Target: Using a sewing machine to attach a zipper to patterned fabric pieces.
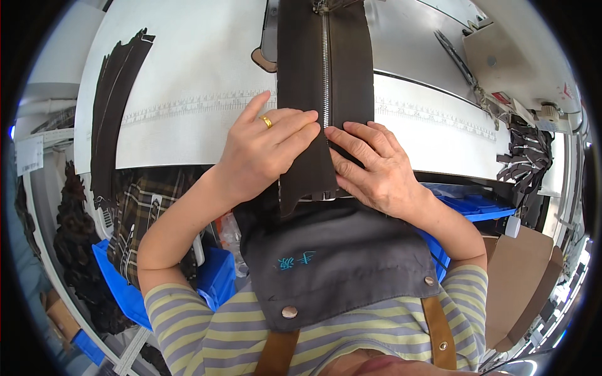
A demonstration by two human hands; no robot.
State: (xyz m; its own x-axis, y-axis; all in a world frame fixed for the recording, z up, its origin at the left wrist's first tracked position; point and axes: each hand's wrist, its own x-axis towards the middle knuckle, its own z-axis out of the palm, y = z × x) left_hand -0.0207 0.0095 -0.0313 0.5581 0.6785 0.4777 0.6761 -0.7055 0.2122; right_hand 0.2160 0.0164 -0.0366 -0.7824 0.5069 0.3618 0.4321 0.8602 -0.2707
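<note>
A long dark fabric piece [354,56] with a metal zipper [325,69] along its middle runs from the sewing machine's foot [322,6] down past the table's near edge. My left hand [263,141] rests on its left part, fingers stretched toward the zipper, one wearing a gold ring; its thumb is hidden. On the other side, my right hand [373,163] lies with its fingers apart on the fabric, index fingertip touching the zipper's edge. The fingertips of both hands are close together at the zipper. Below them the fabric's loose end hangs over my dark apron [351,250].
Dark fabric strips [116,94] lie at the table's left. The white table [188,81] bears a printed ruler scale. Black tweezers [454,56] are at the upper right, near a bundle of zippers [527,150]. Blue bins [216,276] and a cardboard box [523,269] stand below.
</note>
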